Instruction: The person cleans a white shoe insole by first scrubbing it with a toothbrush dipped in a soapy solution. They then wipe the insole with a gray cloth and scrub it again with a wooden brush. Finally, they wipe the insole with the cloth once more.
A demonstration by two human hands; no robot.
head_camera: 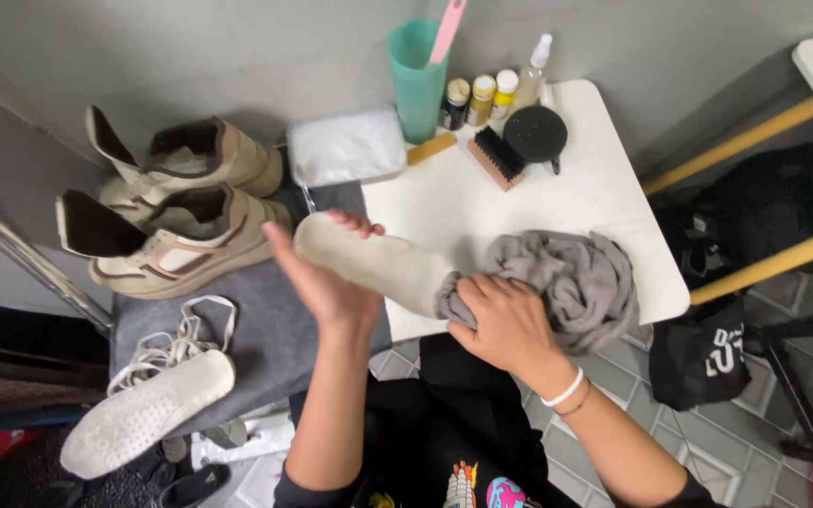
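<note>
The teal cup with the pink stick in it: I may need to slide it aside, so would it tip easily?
Probably. The teal cup is tall and narrow, and the pink stick leans out above its rim. It likely is light plastic.

Insole (pixel 369 259) off-white, cream. Cloth (pixel 566 277) grey, plain. Bench (pixel 604 202) white. Sneakers (pixel 176 212) beige with brown lining, white side panels. Second insole (pixel 148 409) white, dotted texture. Laces (pixel 181 339) off-white. Mat (pixel 279 329) dark grey. Cup (pixel 418 80) teal, pink handle inside. Brush (pixel 496 158) wooden tan, black bristles. Round lid (pixel 535 134) black. Bottles (pixel 480 94) yellow-capped. Wristband (pixel 565 388) white. Floor tiles (pixel 708 442) grey.
</note>
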